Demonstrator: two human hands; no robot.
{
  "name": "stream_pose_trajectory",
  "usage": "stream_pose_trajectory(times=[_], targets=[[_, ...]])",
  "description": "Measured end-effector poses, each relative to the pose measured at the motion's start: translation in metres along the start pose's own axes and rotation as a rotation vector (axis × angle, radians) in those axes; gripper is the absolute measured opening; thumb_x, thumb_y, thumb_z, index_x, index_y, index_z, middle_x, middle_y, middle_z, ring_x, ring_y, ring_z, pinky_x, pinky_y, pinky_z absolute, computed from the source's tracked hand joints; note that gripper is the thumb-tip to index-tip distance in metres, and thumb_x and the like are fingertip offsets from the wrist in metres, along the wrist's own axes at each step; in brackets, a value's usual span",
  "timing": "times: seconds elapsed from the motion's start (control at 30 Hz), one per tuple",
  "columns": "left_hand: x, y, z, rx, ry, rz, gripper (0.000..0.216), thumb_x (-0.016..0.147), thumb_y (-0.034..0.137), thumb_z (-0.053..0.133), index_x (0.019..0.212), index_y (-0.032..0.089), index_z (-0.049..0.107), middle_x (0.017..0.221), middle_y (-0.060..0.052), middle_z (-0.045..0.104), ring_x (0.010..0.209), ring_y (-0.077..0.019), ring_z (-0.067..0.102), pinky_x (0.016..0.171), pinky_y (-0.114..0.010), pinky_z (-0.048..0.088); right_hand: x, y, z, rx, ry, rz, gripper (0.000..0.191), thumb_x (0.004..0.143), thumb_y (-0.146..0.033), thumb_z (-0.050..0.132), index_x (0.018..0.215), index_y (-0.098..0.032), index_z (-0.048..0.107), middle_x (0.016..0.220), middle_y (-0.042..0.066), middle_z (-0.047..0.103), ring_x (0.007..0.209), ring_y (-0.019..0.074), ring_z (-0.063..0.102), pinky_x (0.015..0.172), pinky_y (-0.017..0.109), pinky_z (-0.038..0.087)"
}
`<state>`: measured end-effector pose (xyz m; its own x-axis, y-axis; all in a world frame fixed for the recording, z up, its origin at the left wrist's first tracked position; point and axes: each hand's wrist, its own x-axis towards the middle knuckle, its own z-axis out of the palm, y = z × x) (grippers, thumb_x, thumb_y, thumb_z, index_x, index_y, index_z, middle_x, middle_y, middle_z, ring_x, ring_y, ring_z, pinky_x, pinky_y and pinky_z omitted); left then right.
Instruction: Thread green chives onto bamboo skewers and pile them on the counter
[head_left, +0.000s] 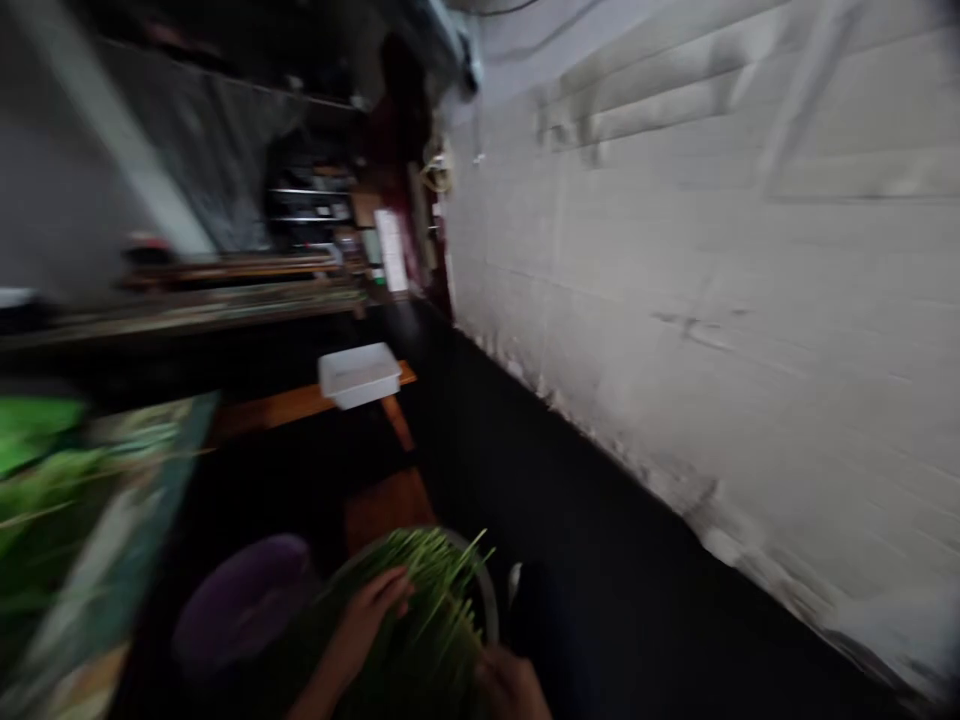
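A bundle of long green stalks [424, 610] lies in a round metal basin [489, 600] at the bottom of the blurred head view. My left hand [367, 620] rests on top of the stalks with its fingers stretched forward over them. My right hand [510, 685] sits at the basin's near right edge against the stalks; its fingers are dark and smeared, so whether they grip anything is unclear.
A purple tub [240, 605] stands left of the basin. More greens [45, 480] lie on a surface at the far left. A white tray [360, 374] sits on a wooden bench [277, 408] further back. A white brick wall [712, 300] runs along the right above a dark floor.
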<state>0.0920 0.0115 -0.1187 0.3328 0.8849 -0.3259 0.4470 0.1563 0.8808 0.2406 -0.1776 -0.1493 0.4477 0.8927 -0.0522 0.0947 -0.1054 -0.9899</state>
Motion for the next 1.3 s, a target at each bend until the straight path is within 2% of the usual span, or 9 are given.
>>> stream_pose_trajectory(times=[0.07, 0.2, 0.4, 0.57, 0.87, 0.97, 1.03, 1.17, 1.3], targets=[[-0.006, 0.007, 0.004, -0.188, -0.115, 0.065, 0.045, 0.066, 0.057, 0.057, 0.091, 0.021, 0.067, 0.067, -0.001, 0.065, 0.07, -0.019, 0.059, 0.07, -0.032, 0.045, 0.003, -0.01, -0.005, -0.007, -0.146, -0.021, 0.044, 0.082, -0.059, 0.047, 0.068, -0.023, 0.067, 0.062, 0.003, 0.062, 0.065, 0.0213, 0.058, 0.058, 0.029, 0.048], [-0.003, 0.009, 0.009, -0.394, -0.169, 0.088, 0.042, 0.069, 0.054, 0.061, 0.08, 0.013, 0.066, 0.071, -0.004, 0.06, 0.06, -0.0118, 0.048, 0.057, -0.025, 0.038, 0.015, -0.026, -0.009, -0.031, -0.276, -0.047, 0.042, 0.087, -0.052, 0.044, 0.075, -0.017, 0.064, 0.065, 0.002, 0.06, 0.066, 0.017, 0.056, 0.06, 0.023, 0.046], [-0.013, 0.015, 0.009, -0.527, -0.236, 0.064, 0.037, 0.069, 0.049, 0.064, 0.073, 0.013, 0.065, 0.067, -0.002, 0.055, 0.061, -0.0109, 0.045, 0.053, -0.022, 0.034, 0.021, -0.027, -0.005, -0.091, -0.292, -0.078, 0.041, 0.087, -0.051, 0.045, 0.069, -0.017, 0.059, 0.062, 0.0, 0.056, 0.059, 0.0141, 0.051, 0.057, 0.021, 0.043], [-0.014, 0.016, 0.006, -0.573, -0.234, 0.07, 0.039, 0.068, 0.05, 0.066, 0.073, 0.011, 0.064, 0.064, -0.001, 0.052, 0.057, -0.0091, 0.043, 0.052, -0.021, 0.031, 0.026, -0.028, -0.003, -0.059, -0.301, -0.076, 0.041, 0.086, -0.051, 0.047, 0.068, -0.017, 0.06, 0.062, 0.0, 0.057, 0.059, 0.0135, 0.051, 0.056, 0.02, 0.042], [-0.013, 0.008, 0.001, -0.473, -0.311, 0.067, 0.039, 0.075, 0.05, 0.059, 0.079, 0.012, 0.066, 0.061, 0.001, 0.051, 0.049, -0.0067, 0.039, 0.052, -0.022, 0.029, 0.029, -0.039, -0.006, -0.067, -0.378, -0.06, 0.046, 0.085, -0.058, 0.044, 0.065, -0.019, 0.06, 0.06, 0.001, 0.054, 0.062, 0.0163, 0.051, 0.06, 0.023, 0.044], [-0.016, 0.006, 0.003, -0.403, -0.348, 0.104, 0.038, 0.074, 0.051, 0.061, 0.08, 0.014, 0.068, 0.076, -0.004, 0.058, 0.064, -0.0119, 0.049, 0.058, -0.024, 0.037, 0.031, -0.034, -0.001, -0.079, -0.369, -0.076, 0.047, 0.086, -0.057, 0.041, 0.067, -0.018, 0.059, 0.062, 0.001, 0.055, 0.062, 0.0155, 0.05, 0.059, 0.022, 0.042], [-0.019, 0.005, 0.005, -0.35, -0.365, 0.146, 0.039, 0.073, 0.053, 0.062, 0.078, 0.015, 0.069, 0.093, -0.006, 0.06, 0.083, -0.0171, 0.053, 0.071, -0.028, 0.042, 0.034, -0.031, 0.004, -0.107, -0.334, -0.084, 0.047, 0.087, -0.057, 0.04, 0.068, -0.018, 0.057, 0.062, 0.0, 0.053, 0.059, 0.0143, 0.047, 0.056, 0.022, 0.041], [-0.023, 0.005, 0.0, -0.305, -0.345, 0.185, 0.039, 0.073, 0.052, 0.062, 0.086, 0.016, 0.07, 0.117, -0.008, 0.057, 0.111, -0.0245, 0.047, 0.1, -0.037, 0.031, 0.038, -0.037, 0.01, -0.132, -0.328, -0.104, 0.042, 0.091, -0.051, 0.038, 0.072, -0.017, 0.055, 0.064, -0.001, 0.051, 0.06, 0.013, 0.045, 0.055, 0.021, 0.038], [-0.024, 0.013, -0.015, -0.332, -0.515, 0.159, 0.05, 0.069, 0.047, 0.068, 0.109, 0.019, 0.063, 0.11, -0.006, 0.062, 0.106, -0.025, 0.051, 0.097, -0.04, 0.034, 0.042, -0.055, 0.006, -0.111, -0.371, -0.14, 0.038, 0.092, -0.045, 0.04, 0.07, -0.017, 0.054, 0.063, -0.002, 0.047, 0.059, 0.0118, 0.042, 0.053, 0.021, 0.036]])
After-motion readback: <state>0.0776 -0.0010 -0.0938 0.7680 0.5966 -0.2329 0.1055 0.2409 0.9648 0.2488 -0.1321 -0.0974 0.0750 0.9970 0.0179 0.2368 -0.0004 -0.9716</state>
